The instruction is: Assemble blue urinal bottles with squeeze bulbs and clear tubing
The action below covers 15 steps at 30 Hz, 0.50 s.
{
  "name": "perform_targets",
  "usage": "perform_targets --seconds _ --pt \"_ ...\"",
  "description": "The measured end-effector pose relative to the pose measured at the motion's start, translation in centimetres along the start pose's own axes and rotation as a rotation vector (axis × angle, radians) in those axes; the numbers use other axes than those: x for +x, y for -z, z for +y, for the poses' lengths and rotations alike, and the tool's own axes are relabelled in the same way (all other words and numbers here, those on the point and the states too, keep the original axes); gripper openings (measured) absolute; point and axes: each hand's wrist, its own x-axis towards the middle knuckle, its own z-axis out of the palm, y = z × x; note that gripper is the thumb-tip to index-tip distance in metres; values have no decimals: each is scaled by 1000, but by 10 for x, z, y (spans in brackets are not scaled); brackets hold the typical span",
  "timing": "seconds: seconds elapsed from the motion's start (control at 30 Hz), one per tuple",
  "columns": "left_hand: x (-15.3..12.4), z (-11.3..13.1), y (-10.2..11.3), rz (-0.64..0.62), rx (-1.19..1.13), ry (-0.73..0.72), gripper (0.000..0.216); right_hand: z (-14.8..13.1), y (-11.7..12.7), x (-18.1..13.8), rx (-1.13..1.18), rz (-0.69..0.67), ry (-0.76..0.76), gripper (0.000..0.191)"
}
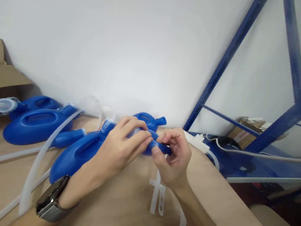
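Both of my hands meet in the middle over the table, with fingers pinched on a small blue plastic piece (163, 148), strip-like in shape. My left hand (122, 144) grips its left end with the fingertips, beside something pale and translucent that is mostly covered. My right hand (174, 156) holds the other end between thumb and curled fingers. Just behind them are a blue plastic bottle with an open neck (161, 121) and another blue body, partly hidden. Under my left forearm lies a larger blue handled bottle (80, 152). White perforated straps (156, 191) lie below my right hand.
More blue handled bottles (36, 125) lie at the left, with translucent tubes (37, 166) running across the table (120, 209). A cardboard box (4, 77) stands at the far left. A white power strip (197, 142) and a blue metal rack (224, 59) are on the right.
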Motion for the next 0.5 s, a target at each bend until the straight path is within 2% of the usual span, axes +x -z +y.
perform_targets --seconds 0.27,0.4,0.5 --pt "3 -13 28 -330 -147 52 31 -4 -2 5 -64 -81 -46 16" --pt "0 -17 35 -501 -243 197 39 5 -2 8 -59 -86 -98 13" --pt "-4 -23 32 -617 -303 300 60 20 -1 13 -26 -88 -199 11"
